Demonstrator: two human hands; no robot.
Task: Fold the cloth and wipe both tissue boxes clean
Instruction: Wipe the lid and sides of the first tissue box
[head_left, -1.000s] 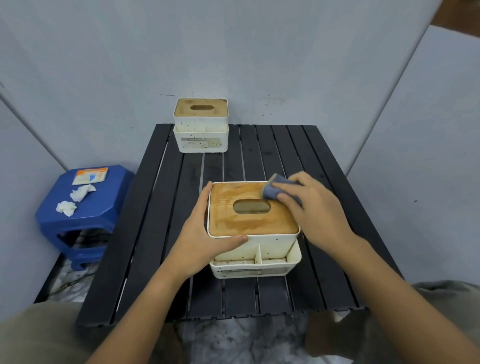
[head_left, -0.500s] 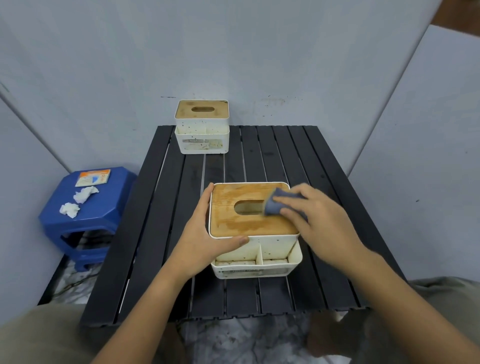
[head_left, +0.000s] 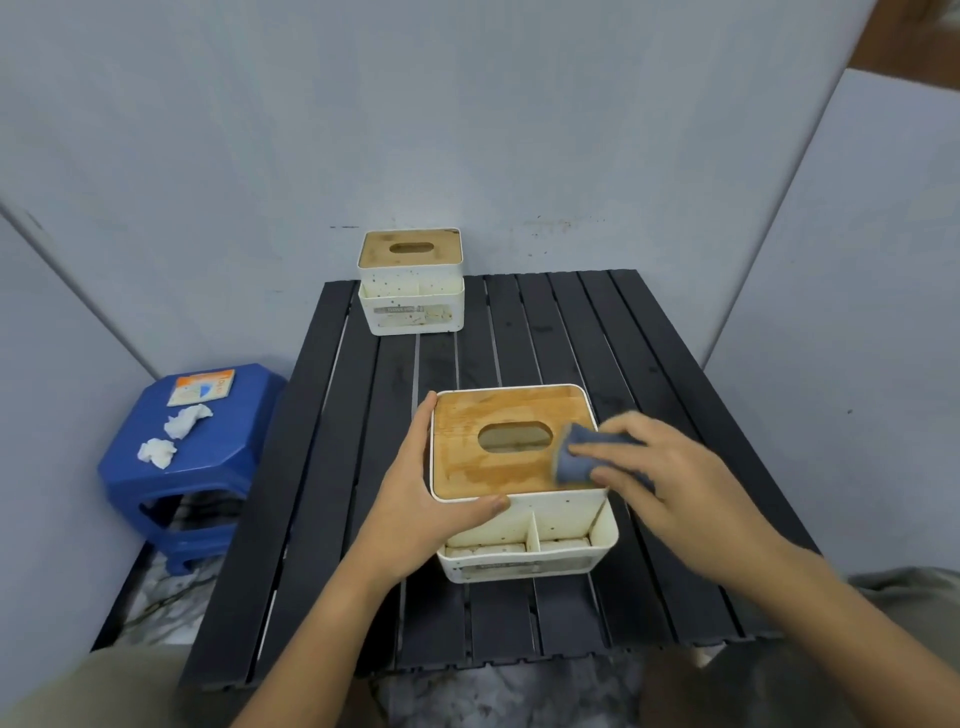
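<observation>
The near tissue box (head_left: 498, 467) is white with a damp-looking wooden lid and an oval slot. It stands in the middle of the black slatted table (head_left: 322, 467). My left hand (head_left: 415, 499) grips its left side, thumb along the front edge of the lid. My right hand (head_left: 670, 478) holds a folded blue-grey cloth (head_left: 574, 460) and presses it on the lid's right front part. A second tissue box (head_left: 410, 280) of the same kind stands at the table's far edge, specks on its white sides.
A blue plastic stool (head_left: 202, 467) stands left of the table with two crumpled tissues (head_left: 174, 434) and an orange-and-white card (head_left: 201, 387) on it. Grey walls close in behind and on both sides. My knees are below the table's front edge.
My right hand has slid the cloth from the lid's far right corner toward the near right edge. The left hand has kept its grip on the box. The camera moved slightly.
</observation>
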